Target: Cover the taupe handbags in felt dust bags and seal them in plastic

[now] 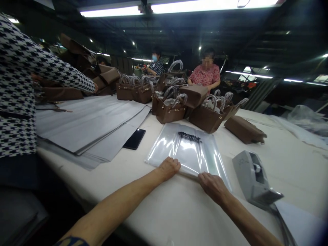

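A stack of clear plastic bags (189, 155) with dark print near its far side lies flat on the white table in front of me. My left hand (169, 168) grips the near edge of the stack, fingers curled over it. Farther right along that edge, my right hand (213, 184) is closed on the plastic too, thumb side toward the middle. Beyond the stack stand brown handbags (170, 112) with plastic-wrapped handles. To the left of the plastic lies a dark phone (135, 139).
Grey sheets (94, 119) are piled at the left, beside a co-worker's checked sleeve (58, 68). A grey tape dispenser (252, 177) stands at the right. One brown bag (244, 130) lies on its side behind it. Two people stand across the table.
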A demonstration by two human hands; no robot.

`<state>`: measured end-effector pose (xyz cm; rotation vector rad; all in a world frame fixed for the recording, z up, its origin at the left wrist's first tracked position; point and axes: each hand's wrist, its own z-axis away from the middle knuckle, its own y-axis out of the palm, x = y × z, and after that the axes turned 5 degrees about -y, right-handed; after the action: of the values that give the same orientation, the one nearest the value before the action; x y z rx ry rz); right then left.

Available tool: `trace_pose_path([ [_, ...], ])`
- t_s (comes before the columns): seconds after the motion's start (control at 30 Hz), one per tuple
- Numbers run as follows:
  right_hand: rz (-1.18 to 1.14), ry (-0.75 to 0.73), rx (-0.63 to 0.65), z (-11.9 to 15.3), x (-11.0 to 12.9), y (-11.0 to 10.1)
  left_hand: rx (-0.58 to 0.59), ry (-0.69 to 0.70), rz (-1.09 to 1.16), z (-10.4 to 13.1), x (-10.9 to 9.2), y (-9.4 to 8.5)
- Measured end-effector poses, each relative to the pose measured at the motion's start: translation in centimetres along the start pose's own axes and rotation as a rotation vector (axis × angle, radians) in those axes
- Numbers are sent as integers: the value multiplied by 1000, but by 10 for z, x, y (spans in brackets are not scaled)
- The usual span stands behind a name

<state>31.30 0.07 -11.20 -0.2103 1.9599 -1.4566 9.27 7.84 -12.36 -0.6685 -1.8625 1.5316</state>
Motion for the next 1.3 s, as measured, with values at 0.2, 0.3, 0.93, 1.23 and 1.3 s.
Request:
trace_pose_path([
  [0.2,-17,81,-68,-5,7,-3,90,-14,26,-14,11,-10],
  [0.3,-9,163,-123,-4,11,5,118,-12,37,-19,17,-17],
  [0.93,-7,269,-14,-12,-30,-10,-67,-208,73,14,12,-1],
  [1.23,71,170,-285,27,-14,53,-199,-171,32,33,47,16],
  [1.3,50,185,-279,24,-22,48,-218,-183,25,28,40,16],
])
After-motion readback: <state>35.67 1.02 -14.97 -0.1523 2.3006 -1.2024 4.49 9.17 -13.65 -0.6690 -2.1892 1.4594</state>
